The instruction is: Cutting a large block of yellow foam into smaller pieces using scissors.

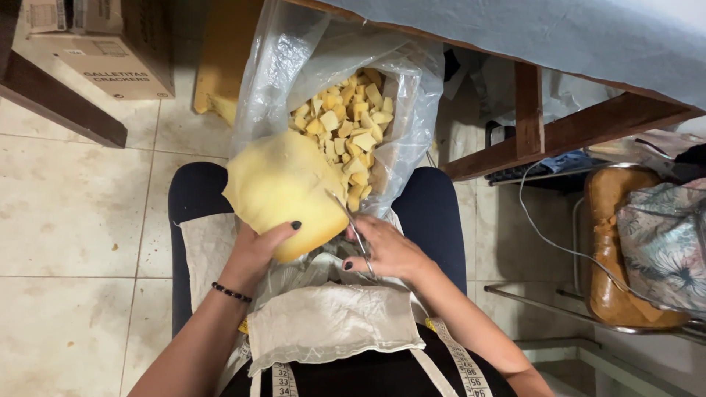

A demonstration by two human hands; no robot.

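My left hand [261,250] grips a big block of yellow foam [283,187] from below, thumb on its near edge. My right hand [386,250] is closed on a pair of metal scissors [351,224], whose blades point up into the foam's right edge. Just beyond the foam stands a clear plastic bag [412,110], open toward me and full of small yellow foam pieces [353,121]. A beige cloth [331,320] lies over my lap under both hands. A measuring tape [463,364] hangs around my neck.
A wooden table frame [559,132] with a blue cloth top stands at the upper right. A cardboard box [110,51] sits at the upper left on the tiled floor [73,220]. A chair with a brown cushion [610,242] and a flowered fabric is at the right.
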